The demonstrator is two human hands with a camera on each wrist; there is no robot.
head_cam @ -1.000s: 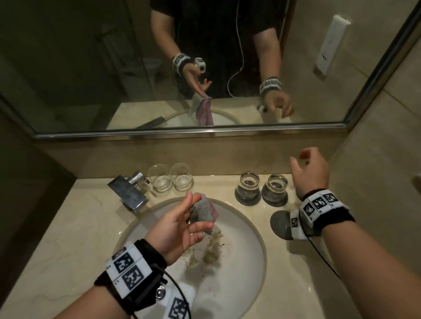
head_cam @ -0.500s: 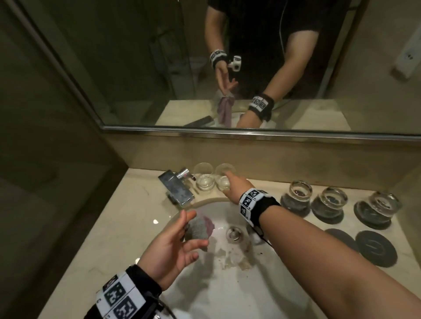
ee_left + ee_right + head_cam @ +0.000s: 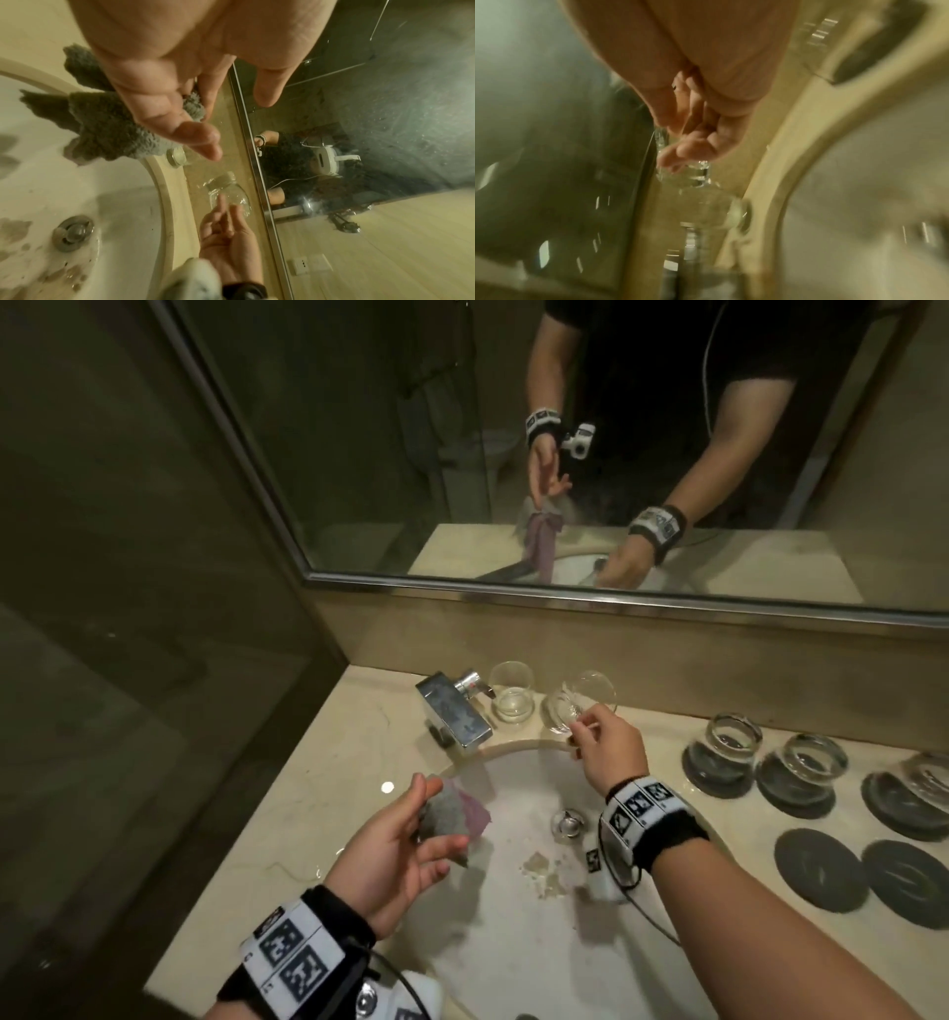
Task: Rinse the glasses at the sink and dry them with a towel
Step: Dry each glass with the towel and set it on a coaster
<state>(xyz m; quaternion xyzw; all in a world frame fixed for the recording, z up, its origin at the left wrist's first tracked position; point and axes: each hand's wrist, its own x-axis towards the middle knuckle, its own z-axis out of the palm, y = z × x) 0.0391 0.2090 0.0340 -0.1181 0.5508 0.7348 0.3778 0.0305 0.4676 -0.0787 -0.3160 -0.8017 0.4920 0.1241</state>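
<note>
I'm lifting a glass (image 3: 577, 703) off the counter (image 3: 328, 778) behind the sink (image 3: 513, 942), my right hand (image 3: 608, 749) pinching its rim, tilted. My left hand (image 3: 395, 850) is gripping the towel (image 3: 447, 816) over the basin. Next, I judge, it needs rinsing under the tap (image 3: 452, 716).

mirror (image 3: 462, 454) above counter | chrome faucet (image 3: 454, 713) at basin's back rim | two dark coasters (image 3: 816, 868) bare at right | beige counter (image 3: 328, 762)
</note>
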